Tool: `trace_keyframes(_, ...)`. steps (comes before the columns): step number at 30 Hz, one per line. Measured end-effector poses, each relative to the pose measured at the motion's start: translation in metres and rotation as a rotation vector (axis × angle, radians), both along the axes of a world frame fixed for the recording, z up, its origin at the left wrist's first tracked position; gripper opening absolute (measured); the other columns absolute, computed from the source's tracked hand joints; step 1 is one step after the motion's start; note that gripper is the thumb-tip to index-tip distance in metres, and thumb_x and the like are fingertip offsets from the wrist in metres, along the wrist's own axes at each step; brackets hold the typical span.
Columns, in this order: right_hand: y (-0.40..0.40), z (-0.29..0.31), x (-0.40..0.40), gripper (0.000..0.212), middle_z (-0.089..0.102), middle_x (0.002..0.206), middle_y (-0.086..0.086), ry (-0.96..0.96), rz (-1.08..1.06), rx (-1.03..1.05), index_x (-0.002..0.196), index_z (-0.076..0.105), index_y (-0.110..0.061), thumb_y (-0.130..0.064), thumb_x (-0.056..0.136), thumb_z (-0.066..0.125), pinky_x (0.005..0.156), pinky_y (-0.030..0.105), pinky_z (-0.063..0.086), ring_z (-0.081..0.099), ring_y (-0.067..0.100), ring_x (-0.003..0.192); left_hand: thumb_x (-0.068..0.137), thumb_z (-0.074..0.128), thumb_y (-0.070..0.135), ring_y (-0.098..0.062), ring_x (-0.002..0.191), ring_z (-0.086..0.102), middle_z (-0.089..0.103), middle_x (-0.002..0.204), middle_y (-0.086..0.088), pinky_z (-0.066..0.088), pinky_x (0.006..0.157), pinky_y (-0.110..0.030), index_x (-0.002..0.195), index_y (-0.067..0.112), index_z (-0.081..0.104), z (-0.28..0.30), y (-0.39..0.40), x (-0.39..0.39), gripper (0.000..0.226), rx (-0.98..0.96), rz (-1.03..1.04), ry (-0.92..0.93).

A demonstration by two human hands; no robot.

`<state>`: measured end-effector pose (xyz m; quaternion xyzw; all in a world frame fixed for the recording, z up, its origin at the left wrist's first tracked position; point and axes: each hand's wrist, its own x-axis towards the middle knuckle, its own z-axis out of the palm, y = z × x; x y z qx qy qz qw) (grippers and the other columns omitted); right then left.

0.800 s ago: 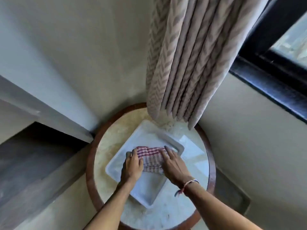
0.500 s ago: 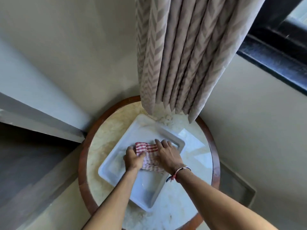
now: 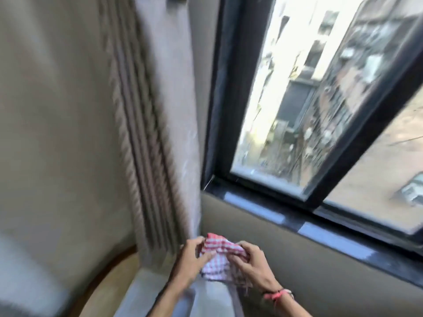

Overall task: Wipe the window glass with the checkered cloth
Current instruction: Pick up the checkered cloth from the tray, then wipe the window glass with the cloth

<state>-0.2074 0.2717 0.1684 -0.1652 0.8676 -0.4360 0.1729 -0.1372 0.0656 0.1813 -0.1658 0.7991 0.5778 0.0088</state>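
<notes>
I log one red-and-white checkered cloth [image 3: 217,257], bunched and held between my left hand [image 3: 191,263] and right hand [image 3: 253,266], both pinching its upper folds, low in the view and well below the dark-framed window glass [image 3: 286,99], not touching it. The cloth's lower edge hangs in front of a pale rectangular tray [image 3: 146,298], cut off by the bottom edge and too smeared to read. The beige pleated curtain [image 3: 148,133] at left is motion-blurred; a pink wrist cord [image 3: 278,294] shows on my right arm.
</notes>
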Motion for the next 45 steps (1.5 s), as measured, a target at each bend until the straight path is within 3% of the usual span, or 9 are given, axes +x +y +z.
trace_keyframes(4, 0.040, 0.144, -0.052, 0.031, 0.084, 0.090, 0.001, 0.273, -0.235, -0.191, 0.104, 0.072, -0.022, -0.013, 0.082, 0.092, 0.075, 0.024, 0.059, 0.077, 0.008, 0.079, 0.083, 0.084, 0.030, 0.009, 0.068, 0.066, 0.079, 0.075, 0.018, 0.051, 0.066, -0.014, 0.087, 0.033, 0.078, 0.135, 0.032, -0.083, 0.008, -0.113, -0.115, 0.272)
trace_keyframes(7, 0.063, 0.247, -0.080, 0.039, 0.085, 0.095, -0.003, 0.487, -0.311, -0.302, 0.111, 0.069, -0.021, -0.006, 0.082, 0.090, 0.083, 0.022, 0.064, 0.081, 0.010, 0.089, 0.075, 0.079, 0.057, 0.000, 0.062, 0.069, 0.081, 0.076, 0.005, 0.056, 0.063, -0.025, 0.094, 0.027, 0.079, 0.235, 0.053, -0.123, 0.036, -0.183, -0.100, 0.470)
trace_keyframes(12, 0.080, 0.394, -0.117, 0.038, 0.081, 0.081, 0.000, 0.789, -0.348, -0.372, 0.093, 0.074, -0.024, 0.012, 0.082, 0.078, 0.069, 0.033, 0.064, 0.075, 0.003, 0.075, 0.079, 0.085, 0.046, -0.004, 0.066, 0.075, 0.081, 0.076, 0.007, 0.065, 0.063, -0.034, 0.092, 0.024, 0.081, 0.367, 0.070, -0.175, 0.025, -0.243, -0.073, 0.716)
trace_keyframes(21, 0.080, 0.574, -0.162, 0.019, 0.078, 0.094, 0.012, 1.283, -0.324, 0.146, 0.106, 0.075, -0.007, -0.001, 0.088, 0.081, 0.080, 0.057, 0.065, 0.074, 0.029, 0.086, 0.106, 0.050, 0.036, -0.025, 0.124, 0.063, 0.066, 0.134, -0.013, 0.053, 0.109, -0.037, 0.140, 0.009, 0.056, 0.534, 0.037, -0.233, 0.044, -0.573, 0.252, 1.252)
trace_keyframes(25, 0.055, 0.605, -0.180, 0.024, 0.073, 0.119, 0.016, 1.633, -0.673, 0.482, 0.095, 0.079, -0.013, -0.004, 0.076, 0.090, 0.097, 0.055, 0.053, 0.066, 0.036, 0.113, 0.109, 0.031, 0.035, -0.021, 0.153, 0.039, 0.040, 0.165, -0.010, 0.032, 0.127, -0.033, 0.158, 0.012, 0.036, 0.582, 0.013, -0.263, 0.054, -0.694, 0.339, 1.402)
trace_keyframes(30, 0.039, 0.586, -0.210, 0.043, 0.074, 0.098, 0.007, 1.961, -0.946, 0.433, 0.104, 0.072, -0.016, 0.002, 0.068, 0.086, 0.092, 0.050, 0.059, 0.067, 0.027, 0.091, 0.110, 0.019, 0.037, -0.018, 0.164, 0.009, 0.013, 0.175, -0.009, 0.020, 0.135, -0.045, 0.163, 0.005, 0.020, 0.584, 0.003, -0.318, 0.062, -0.810, 0.273, 1.395)
trace_keyframes(35, 0.031, 0.535, -0.242, 0.086, 0.070, 0.138, 0.015, 1.693, -0.868, 0.277, 0.140, 0.064, -0.002, -0.013, 0.064, 0.102, 0.117, 0.058, 0.052, 0.060, 0.028, 0.135, 0.109, 0.015, 0.044, -0.028, 0.161, 0.019, 0.023, 0.172, -0.015, 0.026, 0.132, -0.051, 0.160, 0.001, 0.027, 0.574, 0.009, -0.345, 0.067, -0.973, 0.423, 1.400)
trace_keyframes(40, 0.019, 0.541, -0.261, 0.069, 0.019, 0.178, 0.025, 1.699, -0.793, -0.089, 0.166, 0.019, 0.005, -0.023, 0.110, 0.047, 0.139, 0.058, 0.008, 0.007, 0.033, 0.169, 0.107, 0.020, 0.040, -0.027, 0.162, 0.018, 0.022, 0.172, -0.015, 0.027, 0.132, -0.050, 0.161, 0.003, 0.024, 0.576, 0.005, -0.359, 0.066, -1.076, 0.474, 1.389)
trace_keyframes(45, -0.006, 0.608, -0.265, 0.049, 0.038, 0.169, 0.028, 1.646, -0.941, -0.110, 0.137, 0.057, 0.001, -0.034, 0.110, 0.038, 0.136, 0.050, 0.008, 0.031, 0.041, 0.162, 0.107, 0.008, 0.043, -0.026, 0.162, 0.017, 0.023, 0.172, -0.015, 0.021, 0.134, -0.046, 0.161, 0.003, 0.025, 0.573, 0.004, -0.360, 0.069, -1.079, 0.469, 1.413)
